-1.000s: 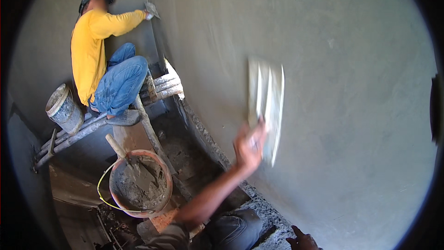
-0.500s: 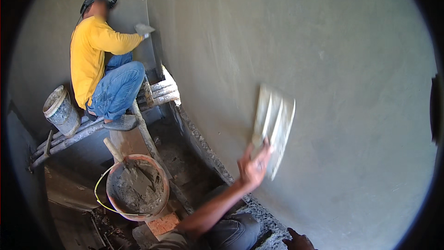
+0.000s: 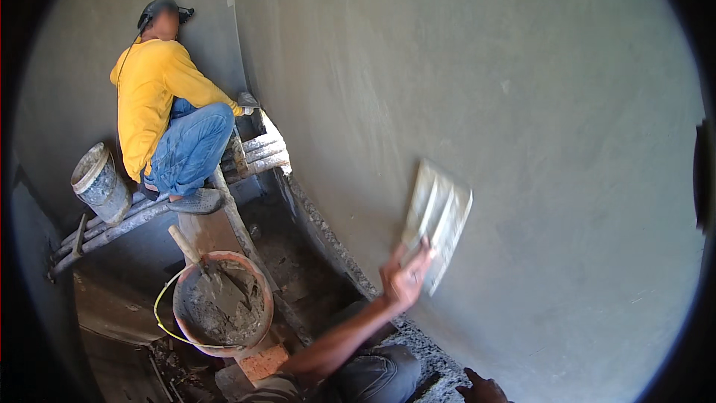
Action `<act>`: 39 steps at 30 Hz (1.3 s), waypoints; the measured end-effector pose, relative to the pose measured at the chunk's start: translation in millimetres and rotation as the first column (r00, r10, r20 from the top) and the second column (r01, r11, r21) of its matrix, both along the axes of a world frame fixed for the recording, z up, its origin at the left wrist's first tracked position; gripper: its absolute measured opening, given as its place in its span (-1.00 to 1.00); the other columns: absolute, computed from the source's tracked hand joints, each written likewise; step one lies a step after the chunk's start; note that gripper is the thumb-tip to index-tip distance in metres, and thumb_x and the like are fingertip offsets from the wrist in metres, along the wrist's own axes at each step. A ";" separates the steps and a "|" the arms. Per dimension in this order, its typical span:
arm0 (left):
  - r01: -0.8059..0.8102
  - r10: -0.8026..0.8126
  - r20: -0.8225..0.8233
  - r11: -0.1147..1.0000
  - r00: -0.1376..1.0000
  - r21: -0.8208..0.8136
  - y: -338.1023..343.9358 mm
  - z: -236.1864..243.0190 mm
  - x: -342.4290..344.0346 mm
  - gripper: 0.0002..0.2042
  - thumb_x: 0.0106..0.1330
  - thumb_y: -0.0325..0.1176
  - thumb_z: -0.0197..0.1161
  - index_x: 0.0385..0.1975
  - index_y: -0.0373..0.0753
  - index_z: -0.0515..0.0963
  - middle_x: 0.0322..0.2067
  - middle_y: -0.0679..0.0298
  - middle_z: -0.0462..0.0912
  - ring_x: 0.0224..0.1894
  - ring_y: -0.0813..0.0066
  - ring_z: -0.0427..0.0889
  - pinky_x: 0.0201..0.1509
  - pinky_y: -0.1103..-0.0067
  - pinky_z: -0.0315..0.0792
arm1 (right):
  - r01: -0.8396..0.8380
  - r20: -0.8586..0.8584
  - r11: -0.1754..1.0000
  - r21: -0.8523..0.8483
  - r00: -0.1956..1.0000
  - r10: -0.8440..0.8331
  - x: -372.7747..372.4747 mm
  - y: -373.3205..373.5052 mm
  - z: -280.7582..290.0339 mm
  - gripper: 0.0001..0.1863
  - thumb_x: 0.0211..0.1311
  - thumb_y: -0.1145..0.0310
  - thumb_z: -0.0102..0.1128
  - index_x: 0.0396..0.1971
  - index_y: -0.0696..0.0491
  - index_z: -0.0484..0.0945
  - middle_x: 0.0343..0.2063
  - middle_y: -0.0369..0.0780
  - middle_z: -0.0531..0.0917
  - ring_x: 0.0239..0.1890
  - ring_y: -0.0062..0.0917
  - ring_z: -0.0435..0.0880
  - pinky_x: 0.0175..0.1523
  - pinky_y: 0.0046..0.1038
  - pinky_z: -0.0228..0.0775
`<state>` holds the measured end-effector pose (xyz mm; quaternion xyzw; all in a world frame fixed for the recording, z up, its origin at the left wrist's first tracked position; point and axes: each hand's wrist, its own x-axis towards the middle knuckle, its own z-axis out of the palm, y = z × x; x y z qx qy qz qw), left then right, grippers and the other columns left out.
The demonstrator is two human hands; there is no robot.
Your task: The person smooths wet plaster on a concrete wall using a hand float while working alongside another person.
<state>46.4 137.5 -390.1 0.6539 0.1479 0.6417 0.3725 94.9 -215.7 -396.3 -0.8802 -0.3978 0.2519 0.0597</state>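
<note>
My left hand is closed around the handle of a pale, ribbed, rectangular plastering float. The float lies tilted against the grey plastered wall, its top leaning left; fingers and motion blur hide most of the grip. At the lower edge shows a dark, shadowed shape that appears to be my right hand; its fingers cannot be made out. Left of my forearm stands a round bucket of wet mortar, with a wooden-handled trowel stuck in it.
A co-worker in a yellow top crouches on poles at the far left, holding a trowel by the wall corner. Beside them leans a mortar-stained pail. An orange brick and a rough ledge lie nearby.
My left hand and the float have shifted slightly down and left along the wall. The co-worker's trowel hand has dropped lower in the corner, and their head has turned.
</note>
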 end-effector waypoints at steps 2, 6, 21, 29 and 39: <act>0.112 -0.067 0.441 0.991 0.895 -0.075 70.4 109.0 22.6 -0.85 0.28 -0.41 0.31 -0.19 -0.22 0.68 -0.47 0.35 0.60 -0.63 0.55 0.52 -0.49 0.50 0.49 | -0.004 0.010 1.000 0.009 1.000 0.004 3.1 -13.6 1.1 -0.35 0.23 0.01 0.20 0.28 -0.09 0.31 -0.51 0.20 0.60 -0.41 0.15 0.61 -0.37 0.00 0.47; -0.369 0.377 0.011 0.899 0.926 0.237 164.8 362.8 -34.7 -0.65 0.32 -0.13 0.23 -0.54 -0.32 0.64 -0.76 0.14 0.46 -0.71 0.35 0.36 -0.58 0.39 0.27 | -0.102 0.080 0.995 -0.013 0.991 0.103 8.0 -19.4 -9.4 -0.34 0.24 0.02 0.20 0.30 -0.09 0.29 -0.51 0.20 0.61 -0.42 0.12 0.62 -0.39 0.00 0.46; -0.353 0.359 -0.061 0.931 0.931 0.091 184.1 303.4 -17.8 -0.61 0.25 -0.01 0.29 -0.49 -0.28 0.64 -0.61 0.08 0.63 -0.50 0.14 0.64 -0.38 0.33 0.47 | 0.062 0.000 0.998 -0.013 0.998 -0.062 2.6 -9.4 0.7 -0.38 0.20 0.04 0.23 0.25 -0.10 0.37 -0.47 0.20 0.62 -0.33 0.13 0.63 -0.22 0.02 0.49; -0.286 0.291 -0.081 0.956 0.953 0.065 204.5 264.9 -15.2 -0.64 0.32 -0.09 0.23 -0.46 -0.32 0.62 -0.53 0.06 0.67 -0.45 0.21 0.64 -0.31 0.36 0.49 | -0.004 0.104 1.000 0.030 0.995 0.001 4.4 -9.9 -8.9 -0.37 0.20 0.02 0.23 0.25 -0.08 0.36 -0.51 0.20 0.61 -0.39 0.13 0.62 -0.32 0.02 0.48; -0.390 0.391 -0.071 0.920 0.918 0.024 261.3 363.9 -54.2 -0.56 0.29 0.00 0.25 -0.49 -0.35 0.64 -0.65 0.12 0.61 -0.63 0.37 0.47 -0.46 0.39 0.37 | -0.111 -0.013 0.994 0.020 0.994 0.111 11.2 15.4 2.3 -0.37 0.21 0.05 0.21 0.25 -0.03 0.35 -0.42 0.18 0.63 -0.33 0.13 0.63 -0.26 0.01 0.49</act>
